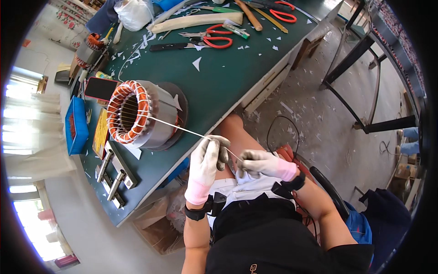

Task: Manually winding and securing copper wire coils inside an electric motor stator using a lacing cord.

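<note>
A metal motor stator (165, 107) stands on the green table top, its orange copper winding (145, 102) bound with loops of white lacing. From the winding a white cord (180, 127) runs taut to the right, past the table edge. My left hand (209, 157), in a white glove with a pink cuff, is closed round this cord over my lap. Further along, my right hand (262, 163), gloved alike, pinches the cord between curled fingers. Any cord end inside the right hand is hidden.
Scissors with red handles (219, 42), a black-handled knife (169, 46) and a pale wooden strip (198, 22) lie at the back. A phone (101, 88), a blue tray (76, 125) and metal blocks (121, 166) are at the left. Paper scraps litter table and floor.
</note>
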A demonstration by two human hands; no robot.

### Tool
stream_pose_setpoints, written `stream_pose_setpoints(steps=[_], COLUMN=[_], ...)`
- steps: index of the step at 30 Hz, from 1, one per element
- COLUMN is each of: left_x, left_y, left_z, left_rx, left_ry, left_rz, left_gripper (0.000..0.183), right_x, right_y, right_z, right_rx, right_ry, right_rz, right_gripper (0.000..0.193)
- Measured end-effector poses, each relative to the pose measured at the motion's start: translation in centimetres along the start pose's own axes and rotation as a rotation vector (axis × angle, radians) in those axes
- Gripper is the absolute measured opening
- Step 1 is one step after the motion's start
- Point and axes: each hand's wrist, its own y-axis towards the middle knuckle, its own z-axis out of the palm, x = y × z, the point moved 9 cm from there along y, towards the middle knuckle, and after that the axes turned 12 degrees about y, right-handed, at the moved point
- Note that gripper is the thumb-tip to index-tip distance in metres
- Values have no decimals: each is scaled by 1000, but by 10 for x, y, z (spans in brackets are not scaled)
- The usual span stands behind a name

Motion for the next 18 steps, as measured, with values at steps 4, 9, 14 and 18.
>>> stream_pose_setpoints(steps=[4, 9, 14, 18], left_x=[2, 5, 28, 29], left_y=[5, 6, -8, -10], left_z=[-1, 9, 62, 68], left_rx=[-49, -61, 189, 132], left_ry=[-41, -49, 18, -61], left_rz=[-41, -16, -141, -130], left_gripper=[28, 29, 26, 23], right_x=[15, 30, 40, 56], right_y=[-43, -69, -72, -79], right_z=[-3, -21, -23, -22], right_rx=[6, -172, -276, -389], right_ry=[-7, -128, -174, -231], right_rz=[121, 119, 36, -60], right_gripper=[20, 20, 20, 20])
